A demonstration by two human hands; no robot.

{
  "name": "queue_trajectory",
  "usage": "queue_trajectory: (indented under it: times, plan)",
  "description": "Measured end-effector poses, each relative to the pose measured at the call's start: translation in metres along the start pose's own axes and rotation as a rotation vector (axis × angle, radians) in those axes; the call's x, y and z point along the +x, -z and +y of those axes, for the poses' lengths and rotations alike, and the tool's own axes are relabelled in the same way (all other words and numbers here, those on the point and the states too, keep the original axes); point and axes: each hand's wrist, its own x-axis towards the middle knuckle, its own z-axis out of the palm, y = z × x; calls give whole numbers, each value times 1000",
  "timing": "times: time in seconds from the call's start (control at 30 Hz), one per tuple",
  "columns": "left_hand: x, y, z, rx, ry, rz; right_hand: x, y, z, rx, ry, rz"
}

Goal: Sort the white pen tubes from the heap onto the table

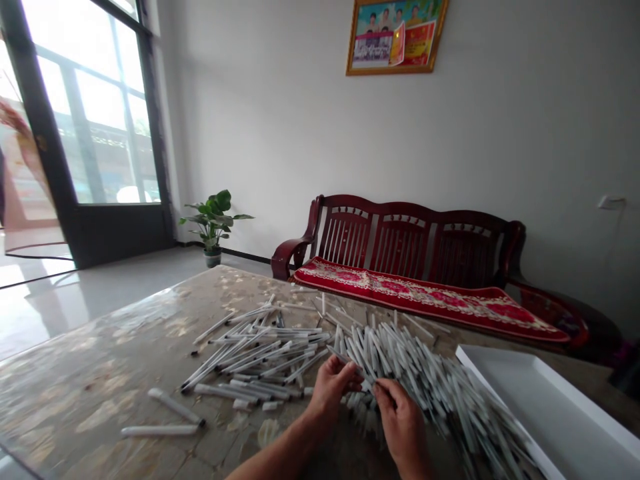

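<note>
In the head view a slim white pen [338,355] slants between my two hands, above the heap. My left hand [330,387] is closed around its middle, fingers curled. Thumb and fingertips of my right hand [404,420] pinch at the pen's lower right end; what exactly they grip there is partly hidden. Just beyond and to the right lies a large heap of white pens [400,353], some blurred. On the left, a looser pile of pens with dark ends [260,347] spreads over the patterned tabletop [100,373].
A shallow white tray [545,393] stands at the right, against the heap. Two separate pens [160,431] lie at the front left. Behind the table is a dark red wooden bench [400,240] with a red runner; a potted plant [213,220] stands near the glass door [100,120].
</note>
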Motion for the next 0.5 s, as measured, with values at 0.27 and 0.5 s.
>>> queue_trajectory:
  times: [0.27,0.5]
  plan:
    - [5,7,-7,-42,-16,-22,1,-3,2,-35,-97,-26]
    - [2,3,-2,-49,-1,-17,4,-3,7,30,-40,27]
